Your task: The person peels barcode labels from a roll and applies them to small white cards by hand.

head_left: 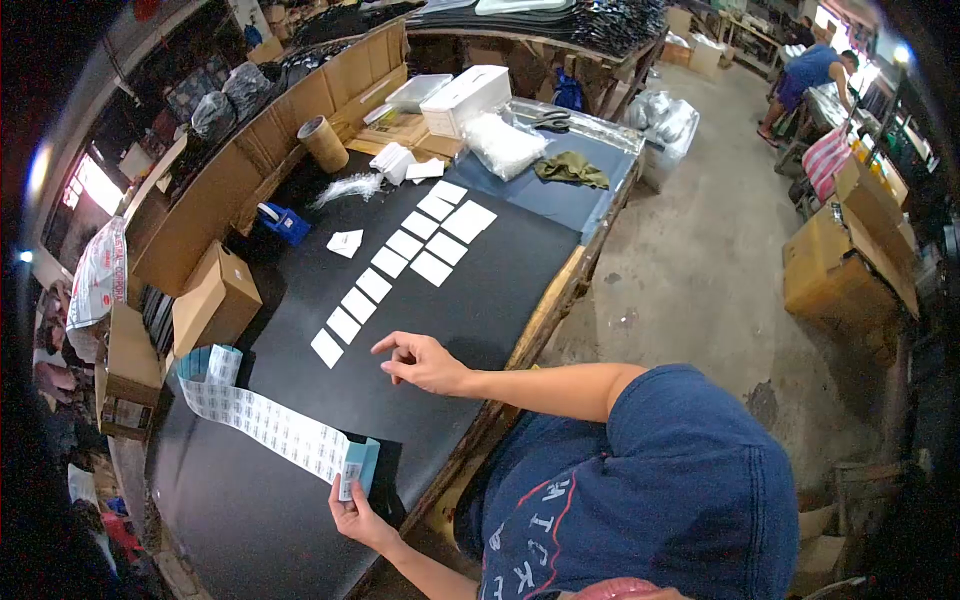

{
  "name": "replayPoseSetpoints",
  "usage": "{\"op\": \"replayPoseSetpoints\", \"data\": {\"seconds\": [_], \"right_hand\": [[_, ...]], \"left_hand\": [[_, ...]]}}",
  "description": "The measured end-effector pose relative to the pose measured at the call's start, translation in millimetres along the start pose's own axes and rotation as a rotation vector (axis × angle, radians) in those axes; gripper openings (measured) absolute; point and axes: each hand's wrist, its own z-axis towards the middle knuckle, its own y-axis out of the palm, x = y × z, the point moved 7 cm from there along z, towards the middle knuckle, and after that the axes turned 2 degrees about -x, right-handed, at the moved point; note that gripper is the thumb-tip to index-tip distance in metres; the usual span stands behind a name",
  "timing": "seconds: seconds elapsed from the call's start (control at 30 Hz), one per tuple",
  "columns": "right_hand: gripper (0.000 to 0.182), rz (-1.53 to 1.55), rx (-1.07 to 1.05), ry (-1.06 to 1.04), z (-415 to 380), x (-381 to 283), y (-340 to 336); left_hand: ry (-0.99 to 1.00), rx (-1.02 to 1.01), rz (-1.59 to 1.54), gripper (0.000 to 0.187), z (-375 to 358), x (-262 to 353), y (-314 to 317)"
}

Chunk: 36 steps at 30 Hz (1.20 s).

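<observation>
My left hand (358,516) grips the near end of a long strip of printed labels (270,425), with thumb and fingers on its folded, teal-backed end. The strip runs across the black tabletop (270,530) and curls up at its far end, showing blue backing. Above the table hovers my right hand (425,364), index finger stretched out and the others loosely bent; I see nothing in it. Just beyond its fingertips, white rectangular cards (343,324) lie in a slanting row, with more cards (447,248) beside the row's far end.
A small white stack (345,243) and a blue tape dispenser (284,222) sit farther left. Cardboard boxes (215,300) line the far edge. At the back are a cardboard tube (323,145), a white bin (466,98), a clear plastic bag (503,146) and scissors (553,121). Another person (808,76) bends over far right.
</observation>
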Motion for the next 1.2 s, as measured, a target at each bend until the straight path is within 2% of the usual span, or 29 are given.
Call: {"op": "replayPoseSetpoints", "data": {"seconds": [0.2, 0.33, 0.47, 0.6, 0.67, 0.73, 0.8, 0.87, 0.9, 0.97, 1.0, 1.03, 1.07, 1.13, 1.2], "right_hand": [[0.036, 0.092, 0.149, -0.045, 14, -8, -29], [0.064, 0.112, 0.227, -0.146, 50, -52, -65], [0.088, 0.136, 0.263, -0.254, 93, -109, -129], [0.094, -0.048, 0.463, -0.239, 116, -170, -200], [0.098, -0.292, 0.387, -0.285, 141, -200, -216], [0.093, -0.202, 0.412, -0.234, 147, -230, -200], [0.096, -0.295, 0.573, -0.332, 209, -237, -250], [0.077, -0.079, 0.538, -0.209, 223, -256, -259], [0.077, -0.076, 0.529, -0.201, 234, -257, -271], [0.034, 0.053, 0.253, -0.06, 280, -251, -286], [0.014, 0.116, 0.114, 0.015, 287, -243, -270], [0.025, 0.106, 0.115, 0.039, 288, -235, -264], [0.025, 0.104, 0.103, 0.051, 282, -225, -245], [0.043, -0.259, 0.068, -0.109, 251, -217, -190], [0.076, -0.659, 0.031, -0.103, 179, -182, -118]], "left_hand": [[-0.011, 0.05, 0.033, 0.026, -4, 4, 0], [0.029, 0.039, -0.003, 0.026, -1, 0, -1], [-0.032, 0.027, 0.018, 0.025, -2, 2, 0], [-0.009, 0.013, -0.093, 0.028, 3, -8, 1], [-0.007, 0.047, -0.136, 0.031, -1, 6, 3], [-0.019, 0.072, -0.156, 0.031, -2, 9, 1], [-0.022, 0.06, -0.174, 0.03, -2, 2, -2], [-0.023, 0.041, -0.183, 0.03, -1, -4, -5], [0.004, 0.012, -0.172, 0.03, -1, -4, -4], [0.029, -0.011, -0.12, 0.031, 0, -4, -5], [0.015, 0.001, -0.116, 0.031, -1, -4, -6], [0.016, -0.004, -0.145, 0.033, -2, 0, -5], [0.019, -0.007, -0.176, 0.036, -2, 6, -3], [0.049, 0.045, -0.199, 0.04, -2, 15, -4], [0.047, -0.031, -0.229, 0.04, -1, 8, -5]]}}
